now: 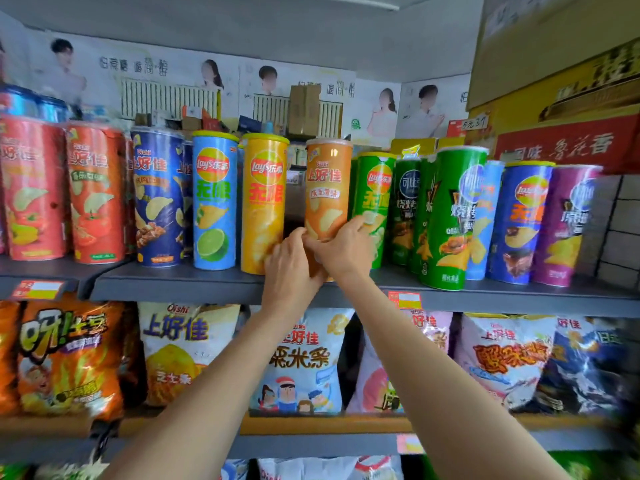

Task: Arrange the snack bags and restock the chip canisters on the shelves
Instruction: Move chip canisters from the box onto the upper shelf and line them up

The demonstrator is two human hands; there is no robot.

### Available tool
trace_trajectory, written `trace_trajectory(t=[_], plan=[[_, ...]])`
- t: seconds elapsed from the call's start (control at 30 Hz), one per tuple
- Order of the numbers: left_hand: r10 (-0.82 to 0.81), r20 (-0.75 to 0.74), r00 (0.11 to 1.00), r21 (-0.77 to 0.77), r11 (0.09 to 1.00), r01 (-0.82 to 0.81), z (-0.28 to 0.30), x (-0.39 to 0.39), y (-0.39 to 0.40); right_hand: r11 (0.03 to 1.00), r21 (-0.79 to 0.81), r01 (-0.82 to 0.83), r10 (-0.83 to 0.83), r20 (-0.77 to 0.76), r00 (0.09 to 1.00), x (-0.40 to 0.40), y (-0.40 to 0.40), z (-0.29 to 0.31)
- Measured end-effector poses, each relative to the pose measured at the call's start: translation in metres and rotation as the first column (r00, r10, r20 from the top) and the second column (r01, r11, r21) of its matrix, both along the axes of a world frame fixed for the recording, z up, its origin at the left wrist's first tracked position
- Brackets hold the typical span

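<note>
Close beside: yellow canister [264, 202], green canister [374, 202].

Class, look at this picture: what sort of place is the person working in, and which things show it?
Most likely a small shop's snack aisle: rows of chip canisters on a shelf, price tags on its edge, and snack bags below.

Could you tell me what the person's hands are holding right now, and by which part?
Both hands, left and right, hold the orange Oishi chip canister, with the grip around its lower end.
</note>
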State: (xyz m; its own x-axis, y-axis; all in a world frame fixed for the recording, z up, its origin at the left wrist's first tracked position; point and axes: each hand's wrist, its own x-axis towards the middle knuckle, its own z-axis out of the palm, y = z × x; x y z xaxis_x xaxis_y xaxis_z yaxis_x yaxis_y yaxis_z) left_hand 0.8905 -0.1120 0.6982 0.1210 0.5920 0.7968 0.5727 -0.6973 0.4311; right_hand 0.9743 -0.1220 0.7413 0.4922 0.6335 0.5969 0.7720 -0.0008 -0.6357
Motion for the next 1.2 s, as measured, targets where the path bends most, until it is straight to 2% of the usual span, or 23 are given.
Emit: trace_trajectory(t=[0.17,0.27,0.37,0.47,0.53,0.63,0.77,0.9,1.2], plan=[[0.082,-0.035,0.996,0.009,0.997,-0.081,0.003,-0.005,0.002,0.999,0.001,0.045,-0.044,-0.058,0.997,-0.007,0.008,-0.003],[0.109,-0.077,0.991,0.049,0.993,-0.106,0.004,-0.01,0.01,1.0,-0.011,0.019,-0.02,-0.096,0.995,-0.003,0.009,-0.003],[0.189,-0.09,0.978,0.121,0.977,-0.177,0.007,-0.014,0.013,0.999,-0.047,-0.022,0.018,-0.072,0.997,0.004,0.008,0.0],[0.308,-0.021,0.951,0.197,0.934,-0.298,0.01,-0.013,0.011,0.996,-0.078,-0.048,0.043,-0.064,0.997,0.01,0.006,0.002],[0.356,0.088,0.93,0.204,0.908,-0.367,0.012,-0.017,0.011,0.995,-0.082,-0.054,0.049,-0.059,0.997,0.012,0.004,-0.001],[0.35,0.239,0.906,0.08,0.923,-0.377,0.016,-0.028,0.013,0.995,-0.085,-0.059,0.054,-0.07,0.996,0.012,0.002,-0.008],[0.336,0.192,0.922,-0.146,0.939,-0.311,0.015,-0.033,0.019,0.992,-0.09,-0.094,0.087,-0.079,0.993,0.011,0.003,-0.009],[0.338,0.092,0.937,-0.194,0.929,-0.316,0.014,-0.03,0.021,0.99,-0.103,-0.095,0.087,-0.083,0.993,0.007,0.005,-0.007],[0.293,0.023,0.956,-0.224,0.933,-0.281,0.016,-0.031,0.023,0.991,-0.116,-0.063,0.05,-0.113,0.992,0.003,0.005,-0.007]])
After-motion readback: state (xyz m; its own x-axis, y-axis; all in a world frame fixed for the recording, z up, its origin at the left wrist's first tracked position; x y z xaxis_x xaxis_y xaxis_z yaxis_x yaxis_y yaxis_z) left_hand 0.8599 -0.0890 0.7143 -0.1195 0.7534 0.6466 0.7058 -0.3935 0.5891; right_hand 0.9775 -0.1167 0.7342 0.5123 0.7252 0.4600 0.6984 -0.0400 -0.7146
